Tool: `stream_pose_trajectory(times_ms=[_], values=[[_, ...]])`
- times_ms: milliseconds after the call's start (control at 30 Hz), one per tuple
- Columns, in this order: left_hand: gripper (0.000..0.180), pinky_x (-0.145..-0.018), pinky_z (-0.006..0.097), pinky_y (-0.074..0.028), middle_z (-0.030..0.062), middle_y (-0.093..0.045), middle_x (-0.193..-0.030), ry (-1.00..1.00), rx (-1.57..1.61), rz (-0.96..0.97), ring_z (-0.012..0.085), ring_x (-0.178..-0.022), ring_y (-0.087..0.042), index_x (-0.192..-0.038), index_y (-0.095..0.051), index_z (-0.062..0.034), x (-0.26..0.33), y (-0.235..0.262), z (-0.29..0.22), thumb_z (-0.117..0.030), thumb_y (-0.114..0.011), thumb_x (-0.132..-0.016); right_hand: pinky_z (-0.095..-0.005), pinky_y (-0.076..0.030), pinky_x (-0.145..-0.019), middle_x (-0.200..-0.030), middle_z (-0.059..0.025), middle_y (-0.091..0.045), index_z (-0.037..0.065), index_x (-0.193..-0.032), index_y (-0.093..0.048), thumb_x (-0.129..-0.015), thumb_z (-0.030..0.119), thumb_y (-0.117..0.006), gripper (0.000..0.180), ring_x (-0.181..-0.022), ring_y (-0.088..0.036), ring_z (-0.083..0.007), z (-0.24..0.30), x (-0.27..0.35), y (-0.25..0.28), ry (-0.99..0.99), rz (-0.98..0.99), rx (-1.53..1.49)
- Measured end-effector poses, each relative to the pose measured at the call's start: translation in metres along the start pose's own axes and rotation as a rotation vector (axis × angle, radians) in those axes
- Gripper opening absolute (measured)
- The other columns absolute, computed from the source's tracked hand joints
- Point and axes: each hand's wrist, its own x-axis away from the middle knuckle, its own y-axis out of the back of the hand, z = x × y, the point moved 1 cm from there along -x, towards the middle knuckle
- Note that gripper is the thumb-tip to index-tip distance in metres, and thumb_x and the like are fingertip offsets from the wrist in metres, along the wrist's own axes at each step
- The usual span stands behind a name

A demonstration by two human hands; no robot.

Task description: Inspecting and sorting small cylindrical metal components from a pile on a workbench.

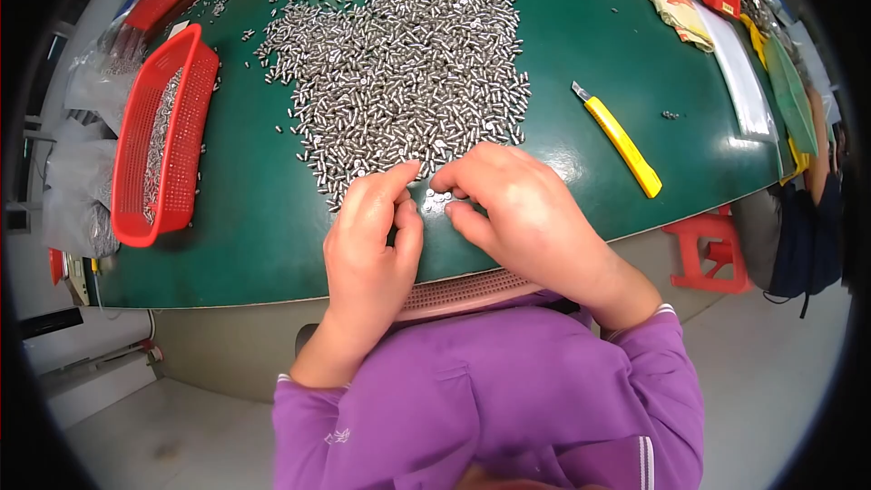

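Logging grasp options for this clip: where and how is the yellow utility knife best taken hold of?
Likely by the rear half of its yellow handle, with the right hand coming from the near right: the long handle's butt lies nearer, while the metal blade end points away.

Silvery metal pieces [408, 63], small and cylindrical, lay in a broad, dense spread on the green tabletop [245, 245], pointing every which way, with strays along its edges. A small cluster [437, 200], several showing pale round ends, sat just off the near edge
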Motion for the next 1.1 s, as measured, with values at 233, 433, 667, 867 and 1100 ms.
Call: stream_pose_trajectory(times_ms=[233, 433, 667, 867, 1100], values=[[0.053, -0.072, 0.035, -0.052, 0.0100, -0.064, -0.095, 0.034, 0.008, 0.086, 0.0221, -0.081, -0.062, -0.131, -0.058, -0.0033, 0.003, 0.002, -0.001, 0.011, -0.064, -0.081, -0.0426, -0.053, -0.076, -0.089, -0.0104, -0.065, 0.003, -0.097, -0.065, -0.078, 0.001, -0.070, 0.020, -0.084, -0.064, -0.0310, 0.002, 0.000, 0.001, -0.032, 0.016, -0.017], [0.059, -0.077, 0.036, -0.050, 0.0082, -0.064, -0.094, 0.022, -0.077, 0.129, 0.0234, -0.082, -0.060, -0.137, -0.054, -0.0017, 0.007, 0.003, -0.004, 0.009, -0.068, -0.080, -0.0420, -0.052, -0.076, -0.086, -0.0103, -0.065, 0.003, -0.096, -0.065, -0.079, 0.002, -0.071, 0.019, -0.082, -0.064, -0.0308, 0.003, 0.001, -0.001, -0.044, 0.001, 0.044], [0.064, -0.075, 0.035, -0.051, 0.0076, -0.064, -0.092, 0.018, -0.040, 0.111, 0.0220, -0.081, -0.059, -0.140, -0.051, -0.0006, 0.009, -0.004, 0.001, 0.009, -0.069, -0.079, -0.0422, -0.052, -0.076, -0.088, -0.0102, -0.064, 0.004, -0.098, -0.066, -0.078, 0.005, -0.073, 0.021, -0.084, -0.064, -0.0306, 0.001, 0.000, -0.001, -0.037, 0.022, 0.012], [0.069, -0.072, 0.030, -0.050, 0.0093, -0.059, -0.099, 0.045, 0.022, -0.035, 0.0182, -0.080, -0.055, -0.147, -0.042, 0.0025, 0.013, -0.001, 0.002, 0.012, -0.060, -0.080, -0.0416, -0.051, -0.078, -0.095, -0.0099, -0.063, 0.005, -0.099, -0.066, -0.079, 0.006, -0.074, 0.022, -0.090, -0.062, -0.0307, 0.003, -0.002, -0.006, 0.030, 0.006, -0.006], [0.071, -0.079, 0.035, -0.050, 0.0107, -0.062, -0.103, 0.042, -0.041, 0.029, 0.0237, -0.087, -0.057, -0.148, -0.042, 0.0015, 0.013, 0.002, 0.000, 0.011, -0.065, -0.081, -0.0410, -0.051, -0.078, -0.095, -0.0097, -0.060, 0.005, -0.102, -0.067, -0.082, 0.008, -0.072, 0.021, -0.091, -0.061, -0.0305, 0.015, 0.017, 0.013, 0.023, 0.322, -0.039]])
